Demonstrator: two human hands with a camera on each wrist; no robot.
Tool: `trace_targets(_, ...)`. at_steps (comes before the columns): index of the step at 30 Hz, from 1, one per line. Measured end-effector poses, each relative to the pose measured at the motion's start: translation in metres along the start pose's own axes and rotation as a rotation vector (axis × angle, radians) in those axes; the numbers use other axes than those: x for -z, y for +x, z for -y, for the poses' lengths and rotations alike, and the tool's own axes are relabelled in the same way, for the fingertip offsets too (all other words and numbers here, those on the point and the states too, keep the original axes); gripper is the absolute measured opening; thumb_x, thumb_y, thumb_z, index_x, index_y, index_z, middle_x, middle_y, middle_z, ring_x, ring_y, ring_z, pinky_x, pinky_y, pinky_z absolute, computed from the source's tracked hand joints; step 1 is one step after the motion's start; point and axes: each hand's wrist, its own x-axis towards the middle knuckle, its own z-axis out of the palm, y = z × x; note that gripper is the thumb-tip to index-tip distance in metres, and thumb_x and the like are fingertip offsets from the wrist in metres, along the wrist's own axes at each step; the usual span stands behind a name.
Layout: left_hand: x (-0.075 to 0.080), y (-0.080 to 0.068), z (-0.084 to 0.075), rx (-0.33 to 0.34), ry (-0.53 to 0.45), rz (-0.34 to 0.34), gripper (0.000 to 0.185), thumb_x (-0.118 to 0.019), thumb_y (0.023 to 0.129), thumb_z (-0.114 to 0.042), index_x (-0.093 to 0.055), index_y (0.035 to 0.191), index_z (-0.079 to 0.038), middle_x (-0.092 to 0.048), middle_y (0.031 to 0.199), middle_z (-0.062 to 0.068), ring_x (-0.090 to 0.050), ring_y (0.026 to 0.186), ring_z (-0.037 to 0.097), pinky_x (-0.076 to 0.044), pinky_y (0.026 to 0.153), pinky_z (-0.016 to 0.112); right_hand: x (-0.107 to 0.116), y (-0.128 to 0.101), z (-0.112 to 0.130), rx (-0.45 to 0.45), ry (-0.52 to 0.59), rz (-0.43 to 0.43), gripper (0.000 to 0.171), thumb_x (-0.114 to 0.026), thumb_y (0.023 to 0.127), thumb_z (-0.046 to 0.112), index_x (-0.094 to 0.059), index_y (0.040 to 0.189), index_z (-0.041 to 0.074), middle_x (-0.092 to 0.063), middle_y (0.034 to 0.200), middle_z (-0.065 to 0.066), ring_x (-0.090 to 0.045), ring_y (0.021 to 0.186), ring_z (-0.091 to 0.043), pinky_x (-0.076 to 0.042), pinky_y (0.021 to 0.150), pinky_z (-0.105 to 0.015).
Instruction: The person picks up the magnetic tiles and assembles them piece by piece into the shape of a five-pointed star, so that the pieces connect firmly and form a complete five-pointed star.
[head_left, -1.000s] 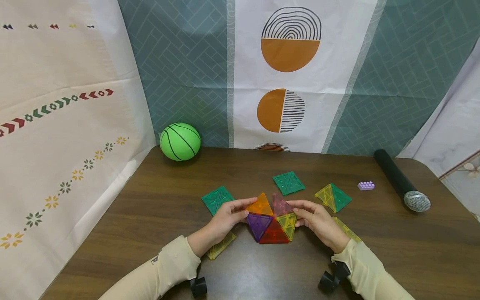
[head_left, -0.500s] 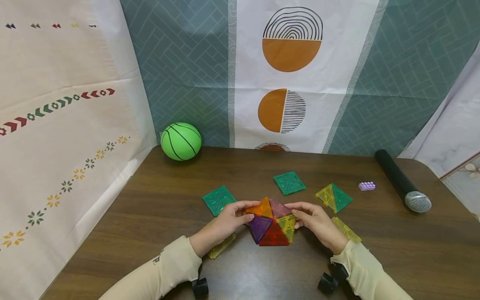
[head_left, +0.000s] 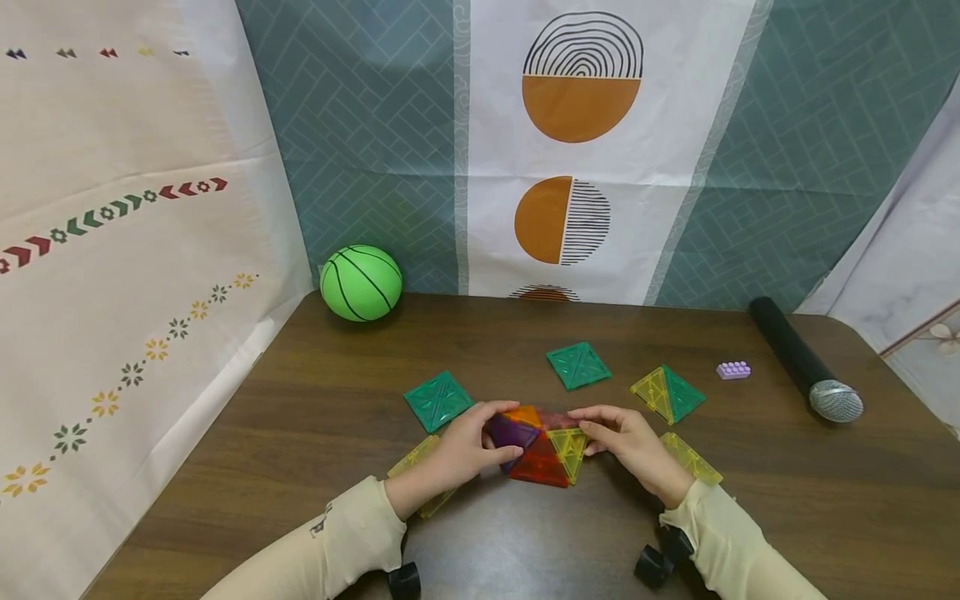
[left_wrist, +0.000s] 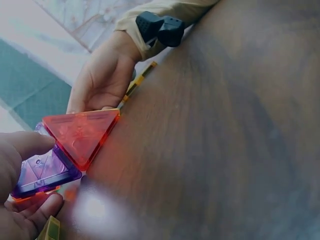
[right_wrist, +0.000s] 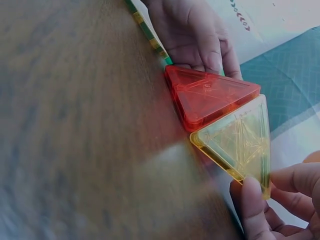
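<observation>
Between both hands, translucent triangular magnetic tiles are joined into one raised shape. Its faces are an orange tile point(head_left: 522, 415), a pink tile point(head_left: 558, 421), a purple tile point(head_left: 512, 439), a red tile point(head_left: 542, 463) and a yellow tile point(head_left: 567, 450). On the left side, the left hand point(head_left: 467, 454) grips the shape, its thumb over the purple tile point(left_wrist: 45, 167). The right hand point(head_left: 633, 447) pinches the opposite side; in the right wrist view its thumb and fingers hold the corner of the yellow tile point(right_wrist: 242, 142). The red tile point(right_wrist: 210, 92) slants up from the table.
Green tile pairs point(head_left: 438, 401) lie behind, with a yellow-and-green pair point(head_left: 667, 394) at right. Yellow tiles point(head_left: 690, 457) lie beside each forearm. Further out are a green ball point(head_left: 362, 283), a lilac brick point(head_left: 732, 370) and a microphone point(head_left: 804, 362).
The orange and pink tiles have tipped down and look flatter. The left hand has moved slightly right over the purple tile, and the shape has turned a little. The right hand has barely moved.
</observation>
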Motion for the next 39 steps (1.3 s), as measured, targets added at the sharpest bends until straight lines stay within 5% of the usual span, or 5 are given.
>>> trace_targets(5, 0.0, 0.001, -0.003, -0.03, 0.112, 0.012, 0.067, -0.077, 0.082, -0.031, -0.048, 0.14, -0.013, -0.052, 0.127, 0.014, -0.052, 0.088, 0.015, -0.049, 0.071, 0.022, 0.001, -0.001, 0.003, 0.008, -0.034, 0.004, 0.038, -0.059, 0.095, 0.017, -0.058, 0.125, -0.008, -0.058, 0.125, -0.028, -0.063, 0.085, -0.008, -0.057, 0.073, -0.025)
trace_targets(9, 0.0, 0.001, -0.005, -0.034, 0.165, 0.021, 0.073, -0.079, 0.079, -0.032, -0.045, 0.142, -0.016, -0.05, 0.128, 0.013, -0.052, 0.103, 0.021, -0.05, 0.08, 0.03, 0.001, -0.002, 0.006, 0.037, -0.103, -0.023, 0.037, -0.063, 0.093, 0.017, -0.06, 0.123, -0.004, -0.065, 0.11, -0.022, -0.061, 0.076, -0.008, -0.054, 0.065, -0.025)
trace_targets(16, -0.001, 0.002, -0.004, -0.033, 0.177, -0.007, 0.072, -0.079, 0.079, -0.031, -0.046, 0.141, -0.018, -0.051, 0.129, 0.013, -0.052, 0.11, 0.024, -0.052, 0.086, 0.037, -0.001, -0.004, 0.006, 0.123, -0.208, -0.075, 0.034, -0.066, 0.09, 0.012, -0.063, 0.12, -0.002, -0.067, 0.098, -0.019, -0.052, 0.06, -0.008, -0.047, 0.051, -0.025)
trace_targets(27, 0.001, 0.012, -0.008, -0.029, 0.206, -0.024, 0.07, -0.079, 0.08, -0.031, -0.047, 0.14, -0.014, -0.051, 0.129, 0.016, -0.053, 0.114, 0.031, -0.052, 0.091, 0.047, 0.001, 0.004, 0.007, 0.167, -0.354, -0.142, 0.031, -0.069, 0.088, 0.012, -0.065, 0.117, 0.002, -0.069, 0.095, -0.013, -0.056, 0.066, -0.007, -0.049, 0.055, -0.024)
trace_targets(39, 0.003, 0.031, -0.005, -0.03, 0.243, -0.018, 0.075, -0.079, 0.079, -0.033, -0.044, 0.142, -0.012, -0.052, 0.138, 0.013, -0.048, 0.123, 0.033, -0.048, 0.097, 0.049, 0.005, 0.018, 0.01, 0.097, -0.434, -0.17, 0.031, -0.069, 0.088, 0.013, -0.066, 0.118, 0.005, -0.067, 0.088, -0.009, -0.056, 0.069, -0.013, -0.048, 0.055, -0.024)
